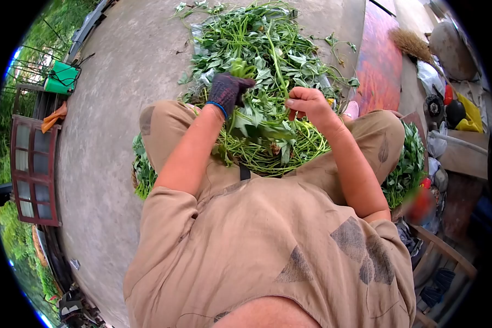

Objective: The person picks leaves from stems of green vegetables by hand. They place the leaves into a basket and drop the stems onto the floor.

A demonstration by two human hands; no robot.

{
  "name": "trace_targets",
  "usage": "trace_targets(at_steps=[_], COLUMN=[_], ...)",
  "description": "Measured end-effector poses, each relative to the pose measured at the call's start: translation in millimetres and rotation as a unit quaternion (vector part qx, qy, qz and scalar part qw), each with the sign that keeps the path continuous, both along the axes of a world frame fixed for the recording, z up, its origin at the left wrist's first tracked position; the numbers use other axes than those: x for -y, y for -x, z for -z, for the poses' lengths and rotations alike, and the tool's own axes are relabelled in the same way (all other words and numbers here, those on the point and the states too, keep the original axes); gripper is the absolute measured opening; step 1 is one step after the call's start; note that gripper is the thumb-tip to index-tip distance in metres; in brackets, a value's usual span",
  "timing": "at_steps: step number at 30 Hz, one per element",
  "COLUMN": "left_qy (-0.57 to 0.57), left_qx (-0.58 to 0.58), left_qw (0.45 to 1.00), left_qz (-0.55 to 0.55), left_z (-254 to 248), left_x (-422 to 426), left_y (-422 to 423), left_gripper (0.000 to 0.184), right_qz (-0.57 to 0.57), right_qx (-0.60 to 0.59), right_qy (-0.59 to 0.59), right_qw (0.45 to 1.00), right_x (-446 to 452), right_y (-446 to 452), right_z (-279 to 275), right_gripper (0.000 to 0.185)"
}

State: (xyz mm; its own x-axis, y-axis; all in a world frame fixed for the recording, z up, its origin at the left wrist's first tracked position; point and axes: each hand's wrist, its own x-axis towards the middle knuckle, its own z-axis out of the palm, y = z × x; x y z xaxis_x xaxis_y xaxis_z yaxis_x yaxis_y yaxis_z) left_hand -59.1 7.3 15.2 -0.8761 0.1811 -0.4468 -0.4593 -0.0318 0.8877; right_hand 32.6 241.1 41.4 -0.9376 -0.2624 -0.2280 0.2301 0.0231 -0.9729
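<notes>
My left hand (227, 94), in a dark knitted glove with a blue cuff, is closed around a bunch of green leafy stems (240, 69). Its leaves hang below the fist. To the right, my bare right hand (310, 105) has thumb and fingers pinched on a long pale-green vine stem (277, 59). The stem runs up and away over a large heap of leafy vines (218, 46) on the ground ahead. Between my legs lies a pile of coiled green stems (262, 158), partly covered by the hanging leaves.
Bundled greens stand beside my left thigh (142, 169) and right thigh (407, 169). A reddish board (378, 60) and a broom (410, 45) are at the right, near bags and clutter. Concrete floor (104, 109) stretches left to a framed window panel (35, 169) and a green container (62, 77).
</notes>
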Motion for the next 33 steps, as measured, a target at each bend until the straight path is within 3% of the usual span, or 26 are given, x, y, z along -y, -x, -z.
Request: trace_targets(at_steps=[3, 4, 7, 8, 11, 13, 16, 19, 20, 24, 26, 29, 30, 33], left_qy=[0.07, 0.133, 0.169, 0.106, 0.037, 0.011, 0.07, 0.042, -0.045, -0.038, 0.02, 0.078, 0.11, 0.118], left_qx=[-0.056, -0.111, -0.325, -0.205, -0.088, -0.064, -0.069, -0.04, -0.061, 0.073, -0.003, -0.074, -0.112, -0.128], left_qw=[0.995, 0.985, 0.923, 0.962, 0.972, 0.962, 0.95, 0.97, 0.972, 0.978, 0.968, 0.948, 0.936, 0.926], left_qz=[-0.038, 0.009, 0.117, 0.148, 0.216, 0.264, 0.298, 0.237, 0.223, 0.19, 0.251, 0.299, 0.316, 0.334], left_z=[-0.6, -8.5, -1.2, 0.5, -28.2, -33.3, -28.5, -27.8, -7.2, -19.4, -19.4, -19.7, -23.4, -26.0], left_x=[23.8, 26.1, 27.9, 29.0, 1.4, -21.6, -41.3, -42.9, -40.5, -46.3, -44.6, -41.8, -38.6, -31.7], left_y=[18.6, 20.5, 16.6, 9.9, -26.8, -50.3, -67.6, -67.6, -62.6, -66.1, -67.4, -65.4, -62.9, -58.5], left_gripper=[0.021, 0.023, 0.026, 0.032, 0.027, 0.028, 0.027, 0.03, 0.034, 0.027, 0.024, 0.021, 0.021, 0.023], right_qz=[0.042, 0.066, 0.113, 0.12, 0.127, 0.138, 0.153, 0.179, 0.179, 0.201, 0.214, 0.181, 0.187, 0.035], right_qx=[-0.004, 0.006, 0.033, 0.042, 0.065, 0.079, 0.086, 0.099, 0.095, 0.076, 0.062, -0.096, -0.23, -0.377], right_qy=[0.056, 0.046, 0.037, 0.043, 0.078, 0.092, 0.111, 0.114, 0.111, 0.119, 0.103, -0.16, -0.336, -0.309], right_qw=[0.998, 0.997, 0.992, 0.991, 0.987, 0.983, 0.978, 0.972, 0.973, 0.969, 0.969, 0.966, 0.894, 0.872], right_x=[-21.0, -25.2, -34.3, -34.6, -28.7, -18.9, -15.6, -12.7, -11.7, 2.2, 7.1, 4.9, 8.6, 5.4], right_y=[-0.1, 0.9, 4.1, 4.8, 7.0, 7.6, 10.1, 6.7, 6.4, 6.0, 6.1, 7.2, 2.3, 9.5], right_z=[-12.1, -12.9, -7.0, -5.3, 2.1, 3.4, 16.1, 16.1, 17.4, 22.8, 26.7, 36.7, 22.4, 3.8], right_gripper=[0.013, 0.014, 0.015, 0.015, 0.016, 0.017, 0.017, 0.016, 0.015, 0.014, 0.014, 0.013, 0.015, 0.019])
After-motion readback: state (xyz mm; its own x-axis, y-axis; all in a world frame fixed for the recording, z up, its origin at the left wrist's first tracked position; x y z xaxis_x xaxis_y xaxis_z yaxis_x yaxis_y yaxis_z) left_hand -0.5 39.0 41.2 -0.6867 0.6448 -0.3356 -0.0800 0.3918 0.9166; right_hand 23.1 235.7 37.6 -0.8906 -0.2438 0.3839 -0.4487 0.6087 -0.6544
